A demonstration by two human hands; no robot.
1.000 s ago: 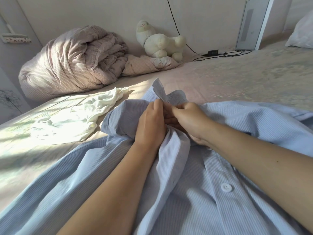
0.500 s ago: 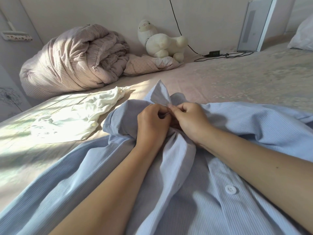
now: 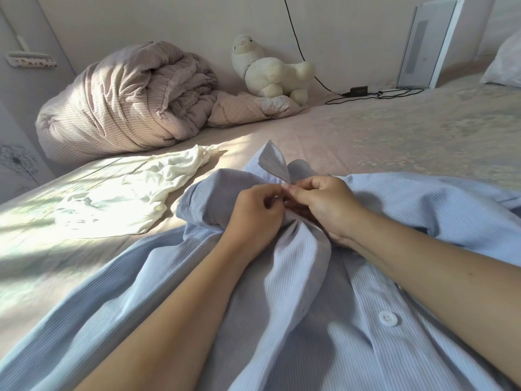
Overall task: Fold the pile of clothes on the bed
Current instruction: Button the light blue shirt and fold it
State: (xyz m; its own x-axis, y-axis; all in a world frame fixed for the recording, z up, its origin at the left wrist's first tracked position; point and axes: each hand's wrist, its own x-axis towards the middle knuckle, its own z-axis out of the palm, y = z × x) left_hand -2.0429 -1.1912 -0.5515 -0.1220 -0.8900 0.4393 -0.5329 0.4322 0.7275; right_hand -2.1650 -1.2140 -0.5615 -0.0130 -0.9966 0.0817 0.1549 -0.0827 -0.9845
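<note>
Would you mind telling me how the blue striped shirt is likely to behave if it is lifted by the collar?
The blue striped shirt would probably hang limp, since it already creases and bunches where the left hand and right hand pinch it. It looks thin, so likely light. Its loose sleeves would probably trail.

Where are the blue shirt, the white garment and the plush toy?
blue shirt (image 3: 296,320): head view, front placket.
white garment (image 3: 127,193): head view, its middle.
plush toy (image 3: 270,71): head view, its body.

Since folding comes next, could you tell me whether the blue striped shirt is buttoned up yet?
Not fully: below both hands the blue striped shirt gapes open, one white button unfastened.
</note>
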